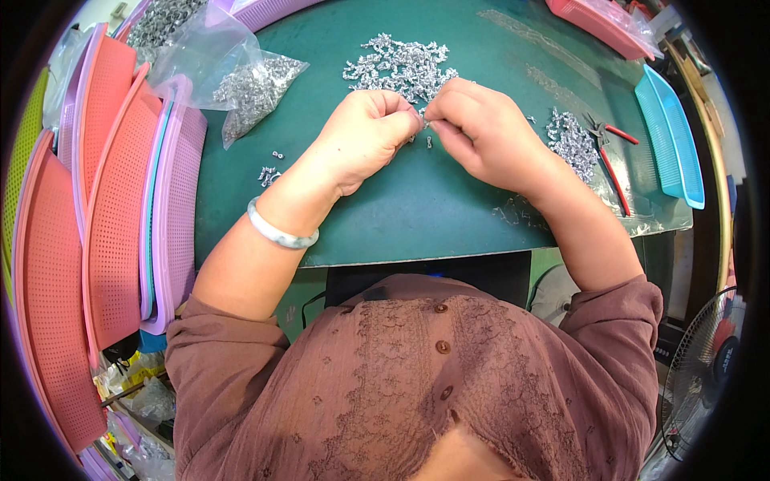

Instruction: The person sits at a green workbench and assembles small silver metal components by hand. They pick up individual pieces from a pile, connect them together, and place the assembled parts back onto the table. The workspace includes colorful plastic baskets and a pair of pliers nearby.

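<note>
My left hand (370, 135) and my right hand (481, 132) meet over the green table, thumbs and fingers pinched together at the tips. Between the fingertips a small silver metal part (424, 121) shows, mostly covered by the fingers, so its exact shape is hidden. Just beyond my hands spreads a loose pile of small silver metal parts (401, 64). One loose metal piece (429, 143) lies below the fingertips. To the right of my right hand is another pile of silver parts (571, 143). A few more pieces (269, 175) lie left of my left wrist.
Red-handled pliers (615, 178) rest beside the right pile. A blue plastic basket (670, 138) stands at the table's right edge. Clear bags of metal parts (258, 90) lie at the far left, near stacked pink and purple baskets (120, 208). A fan (698, 373) stands at lower right.
</note>
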`<state>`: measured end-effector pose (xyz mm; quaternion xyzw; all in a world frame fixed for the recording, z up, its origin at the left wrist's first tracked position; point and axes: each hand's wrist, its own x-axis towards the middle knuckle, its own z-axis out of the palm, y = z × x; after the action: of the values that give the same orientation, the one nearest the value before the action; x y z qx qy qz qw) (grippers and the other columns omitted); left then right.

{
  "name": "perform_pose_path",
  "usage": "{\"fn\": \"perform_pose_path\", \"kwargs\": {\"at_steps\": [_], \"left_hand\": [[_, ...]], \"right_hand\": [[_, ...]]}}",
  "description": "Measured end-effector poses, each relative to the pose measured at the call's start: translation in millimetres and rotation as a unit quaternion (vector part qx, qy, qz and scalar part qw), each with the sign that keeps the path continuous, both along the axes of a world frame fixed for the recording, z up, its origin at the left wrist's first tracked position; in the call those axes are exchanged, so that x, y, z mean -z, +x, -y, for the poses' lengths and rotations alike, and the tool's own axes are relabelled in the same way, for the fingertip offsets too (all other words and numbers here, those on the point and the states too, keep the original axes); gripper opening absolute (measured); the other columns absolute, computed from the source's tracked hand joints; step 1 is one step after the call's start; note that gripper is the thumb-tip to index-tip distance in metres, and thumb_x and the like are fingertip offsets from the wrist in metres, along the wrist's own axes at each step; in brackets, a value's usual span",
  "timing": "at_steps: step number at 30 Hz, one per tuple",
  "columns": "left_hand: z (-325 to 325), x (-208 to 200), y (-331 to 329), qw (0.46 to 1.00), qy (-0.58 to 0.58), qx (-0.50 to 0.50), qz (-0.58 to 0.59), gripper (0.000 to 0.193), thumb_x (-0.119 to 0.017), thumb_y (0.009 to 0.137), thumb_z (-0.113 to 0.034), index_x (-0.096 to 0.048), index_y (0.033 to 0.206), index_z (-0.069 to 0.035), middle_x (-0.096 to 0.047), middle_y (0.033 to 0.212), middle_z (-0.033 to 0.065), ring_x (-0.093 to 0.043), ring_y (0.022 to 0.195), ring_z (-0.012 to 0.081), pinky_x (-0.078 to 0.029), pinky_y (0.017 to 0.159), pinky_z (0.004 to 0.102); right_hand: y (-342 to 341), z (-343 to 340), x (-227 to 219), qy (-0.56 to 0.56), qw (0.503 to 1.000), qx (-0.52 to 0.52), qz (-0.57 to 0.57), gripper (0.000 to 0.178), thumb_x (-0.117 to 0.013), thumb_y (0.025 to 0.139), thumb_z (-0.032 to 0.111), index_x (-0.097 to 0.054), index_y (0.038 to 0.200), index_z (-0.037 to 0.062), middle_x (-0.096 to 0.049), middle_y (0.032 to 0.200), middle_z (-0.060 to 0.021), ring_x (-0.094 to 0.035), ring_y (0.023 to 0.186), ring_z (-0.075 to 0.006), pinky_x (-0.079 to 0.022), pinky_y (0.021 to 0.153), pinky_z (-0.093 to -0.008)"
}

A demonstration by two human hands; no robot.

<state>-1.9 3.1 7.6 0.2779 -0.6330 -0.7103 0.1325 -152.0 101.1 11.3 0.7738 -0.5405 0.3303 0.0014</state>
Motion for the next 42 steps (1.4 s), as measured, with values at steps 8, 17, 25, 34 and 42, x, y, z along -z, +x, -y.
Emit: {"fn": "perform_pose_path", "kwargs": {"at_steps": [8,17,25,34,42], "left_hand": [[-3,-2,-1,0.999,-0.029,-0.005,0.018,0.008,-0.057,0.080,-0.010,-0.055,0.074,-0.005,-0.048,0.060,-0.0038,-0.038,0.046,0.0013,-0.028,0.039,0.0157],[1,3,-2,0.997,-0.067,-0.021,-0.007,0.008,-0.058,0.081,-0.010,-0.059,0.081,-0.002,-0.050,0.061,-0.0048,-0.040,0.050,0.0005,-0.030,0.043,0.0157],[-2,2,3,0.942,-0.335,0.006,-0.031,0.014,-0.061,0.079,-0.008,-0.063,0.091,-0.001,-0.048,0.059,-0.0068,-0.040,0.055,0.0007,-0.033,0.049,0.0175],[2,13,0,0.946,-0.297,0.001,-0.131,0.008,-0.060,0.081,-0.010,-0.062,0.080,-0.003,-0.051,0.060,-0.0024,-0.041,0.051,0.0044,-0.034,0.045,0.0208],[2,2,1,0.992,-0.015,0.002,-0.125,0.011,-0.058,0.085,-0.013,-0.062,0.087,-0.003,-0.049,0.062,-0.0066,-0.036,0.050,0.0000,-0.028,0.044,0.0157]], "right_hand": [[-2,-1,-2,0.008,1.000,-0.002,-0.029,0.009,-0.056,0.073,0.008,-0.053,0.080,0.0027,-0.053,0.079,-0.0114,-0.055,0.073,-0.0305,-0.045,0.062,-0.0386],[-6,2,3,0.108,0.975,0.029,0.190,0.009,-0.056,0.077,0.009,-0.056,0.079,-0.0002,-0.056,0.072,-0.0092,-0.054,0.064,-0.0191,-0.044,0.059,-0.0303],[-10,1,-2,0.259,0.888,0.059,0.375,0.015,-0.057,0.079,0.015,-0.059,0.081,0.0009,-0.052,0.066,0.0016,-0.046,0.060,-0.0058,-0.039,0.053,-0.0217],[-13,1,-7,0.290,0.860,0.054,0.415,0.015,-0.057,0.082,0.017,-0.060,0.085,0.0021,-0.053,0.067,0.0020,-0.046,0.060,-0.0049,-0.038,0.052,-0.0192],[-10,-1,1,0.127,0.930,0.009,0.344,0.009,-0.060,0.080,0.006,-0.059,0.087,0.0002,-0.057,0.074,-0.0011,-0.052,0.067,-0.0069,-0.044,0.061,-0.0220]]}}
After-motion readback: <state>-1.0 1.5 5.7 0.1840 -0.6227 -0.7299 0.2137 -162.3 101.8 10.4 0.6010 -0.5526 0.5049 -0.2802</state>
